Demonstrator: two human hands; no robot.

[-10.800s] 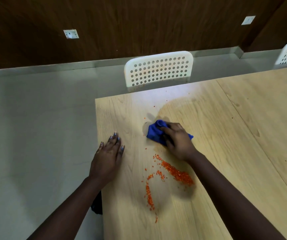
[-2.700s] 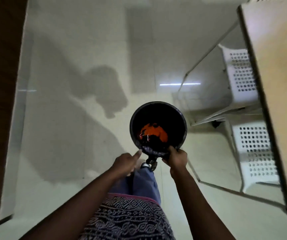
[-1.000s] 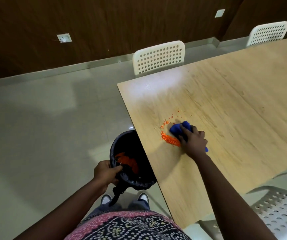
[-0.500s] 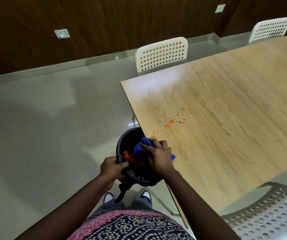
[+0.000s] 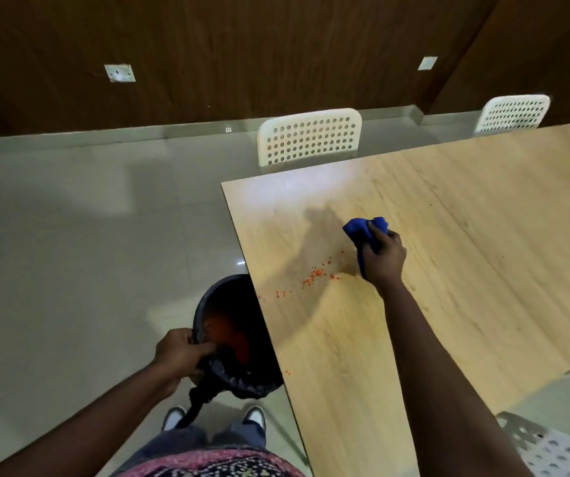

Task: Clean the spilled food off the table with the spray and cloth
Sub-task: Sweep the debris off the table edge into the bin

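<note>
— Two hands at work?
— Yes. Right hand (image 5: 383, 258) curled round the cloth (image 5: 366, 232), pressing it on the table (image 5: 483, 235). Left hand (image 5: 180, 354) gripping the bin (image 5: 215, 297) by its near rim, fingers hooked over the edge.

— Lie of the cloth?
— Bunched into a blue wad, soft and crumpled, long axis running from the wrist up and away toward the far left, loose end poking out past the fingertips. Sits just right of the crumbs (image 5: 314, 275).

— And the crumbs?
— Small orange bits, scattered in a thin trail running diagonally from beside the cloth down-left to the table edge. One stray speck nearer along the same edge.

— Inside the bin?
— Round, black, lined with a black bag (image 5: 208, 383), its knotted tail hanging off the near side. Orange food heaped at the bottom. Tucked partly under the table edge.

— Surfaces?
— Pale wood-grain tabletop, smooth, with a seam across it. Glossy grey floor. White perforated plastic chair (image 5: 309, 136) at the far end, another (image 5: 514, 113) further right, a third (image 5: 552, 452) at bottom right. Dark wood-panel wall.
</note>
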